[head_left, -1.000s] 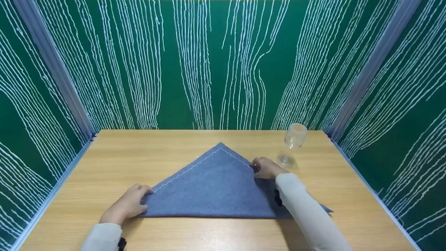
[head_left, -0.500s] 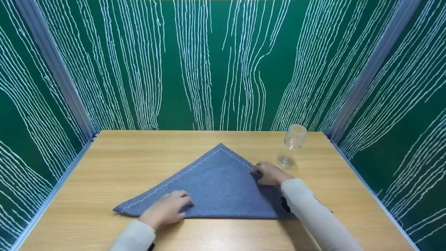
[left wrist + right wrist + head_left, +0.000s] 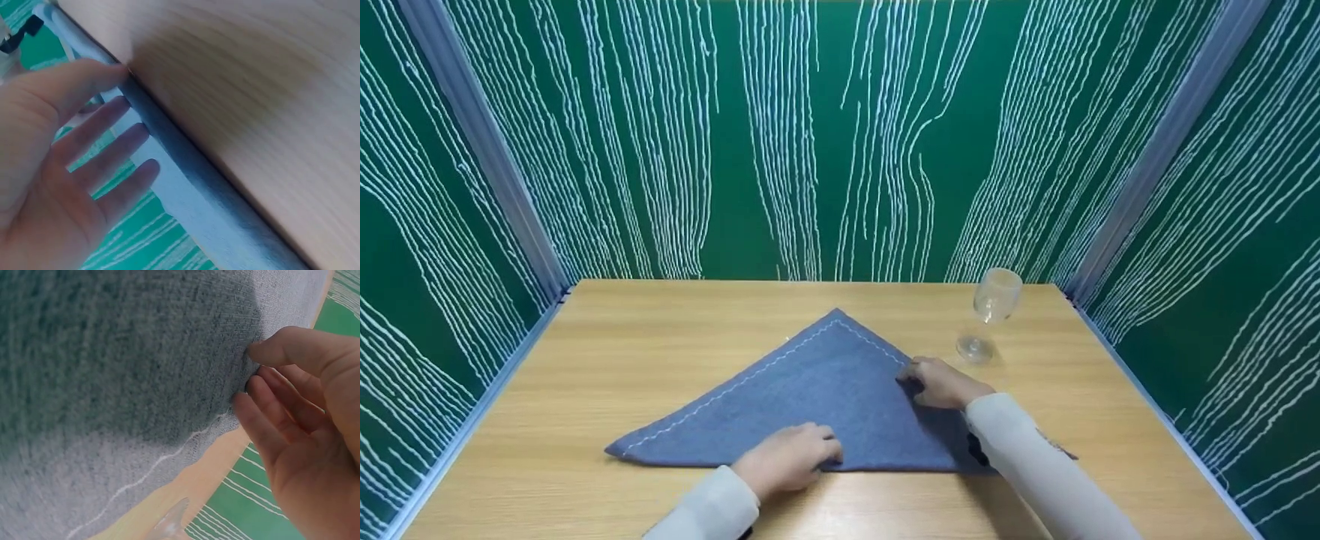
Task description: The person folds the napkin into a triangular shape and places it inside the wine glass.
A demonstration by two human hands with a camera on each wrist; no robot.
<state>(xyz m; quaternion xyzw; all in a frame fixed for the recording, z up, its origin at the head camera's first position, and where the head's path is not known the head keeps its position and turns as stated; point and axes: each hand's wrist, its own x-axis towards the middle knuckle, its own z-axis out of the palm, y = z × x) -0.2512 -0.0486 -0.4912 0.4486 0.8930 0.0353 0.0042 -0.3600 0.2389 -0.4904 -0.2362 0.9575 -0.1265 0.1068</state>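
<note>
Left hand (image 3: 787, 459) has slid inward along the folded cloth (image 3: 765, 409), loosely extended fingers touching its near edge.
Right hand (image 3: 946, 384) pinches the sloping right edge, apparently anchoring it on the worktop (image 3: 585, 360) against the smoothing.

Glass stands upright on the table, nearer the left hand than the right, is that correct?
Not quite: the glass is nearer the right hand than the left hand, as the head view shows. It does stand upright on the table.
</note>
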